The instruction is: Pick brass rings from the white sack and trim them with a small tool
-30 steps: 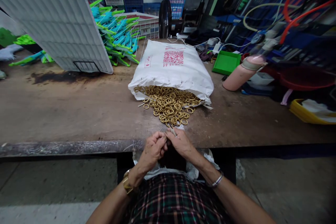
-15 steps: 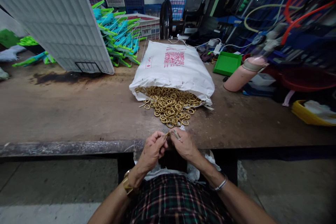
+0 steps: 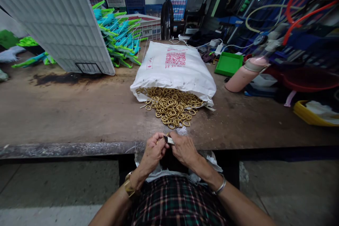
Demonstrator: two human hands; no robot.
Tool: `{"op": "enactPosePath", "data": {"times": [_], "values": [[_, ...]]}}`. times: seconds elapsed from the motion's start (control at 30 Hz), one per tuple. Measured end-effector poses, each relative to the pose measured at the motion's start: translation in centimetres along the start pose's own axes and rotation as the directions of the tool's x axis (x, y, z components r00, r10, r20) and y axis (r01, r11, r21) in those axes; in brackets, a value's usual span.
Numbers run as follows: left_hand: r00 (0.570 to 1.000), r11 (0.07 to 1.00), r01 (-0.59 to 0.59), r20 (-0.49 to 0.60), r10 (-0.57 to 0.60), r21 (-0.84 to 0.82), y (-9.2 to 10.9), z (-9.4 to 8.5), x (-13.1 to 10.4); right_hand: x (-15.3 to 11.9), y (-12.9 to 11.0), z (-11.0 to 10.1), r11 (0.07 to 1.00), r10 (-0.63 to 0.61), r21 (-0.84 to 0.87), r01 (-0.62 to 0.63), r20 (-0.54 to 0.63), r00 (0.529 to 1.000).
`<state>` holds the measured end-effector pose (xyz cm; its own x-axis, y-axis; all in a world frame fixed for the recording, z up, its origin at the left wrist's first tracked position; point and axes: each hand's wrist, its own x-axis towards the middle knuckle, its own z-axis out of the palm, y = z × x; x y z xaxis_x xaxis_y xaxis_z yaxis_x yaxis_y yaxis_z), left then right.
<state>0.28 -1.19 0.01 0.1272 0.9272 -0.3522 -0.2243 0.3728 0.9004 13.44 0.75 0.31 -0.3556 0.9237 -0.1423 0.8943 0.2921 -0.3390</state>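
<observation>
Gold-coloured, smooth metal rings (image 3: 172, 109), spilled from mouth of white, soft, printed sack (image 3: 173, 60) onto scuffed brown worktop (image 3: 79, 120). Laid flat, mouth toward hands, presumably for easy reach. Pinched in left hand (image 3: 154, 149): apparently single gold-coloured ring (image 3: 167, 135). Grasped in right hand (image 3: 185, 149): short, flat, pale-and-dark piece (image 3: 171, 141), angled toward left fingertips, likely for close control. Exact contact hidden by fingers.

You've got dim, diffuse light; white bag (image 3: 172, 76) brightest, deep shadow under bench (image 3: 79, 116). Fine detail b/w yr left hand (image 3: 153, 152) & right hand (image 3: 184, 149) is soft; R edge's blurry, stretched.
</observation>
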Motion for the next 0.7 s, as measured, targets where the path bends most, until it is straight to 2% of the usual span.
{"op": "enactPosePath", "data": {"times": [0.23,0.47,0.57,0.63,0.7], "values": [[1.000,0.999,0.003,-0.029,-0.002,0.047,-0.1,0.1,0.0,0.0,-0.2,0.0,0.997,0.037,-0.075,-0.036,0.013,0.999],[0.998,1.000,0.026,0.061,-0.027,0.014,0.0,-0.3,-0.2,0.1,-0.2,-0.1,0.989,0.082,-0.121,-0.080,0.013,0.997],[0.988,0.997,0.057,0.145,-0.048,-0.056,0.3,-0.2,-0.8,0.6,1.2,-0.5,0.971,0.190,-0.142,-0.194,-0.039,0.981],[0.974,0.990,0.092,0.218,-0.067,-0.106,0.4,-0.1,-1.3,1.1,2.9,-0.8,0.936,0.302,-0.152,-0.316,-0.108,0.947],[0.963,0.976,0.136,0.256,-0.089,-0.171,0.2,0.1,-1.5,1.5,4.5,-1.2,0.911,0.356,-0.145,-0.386,-0.197,0.914]]}}
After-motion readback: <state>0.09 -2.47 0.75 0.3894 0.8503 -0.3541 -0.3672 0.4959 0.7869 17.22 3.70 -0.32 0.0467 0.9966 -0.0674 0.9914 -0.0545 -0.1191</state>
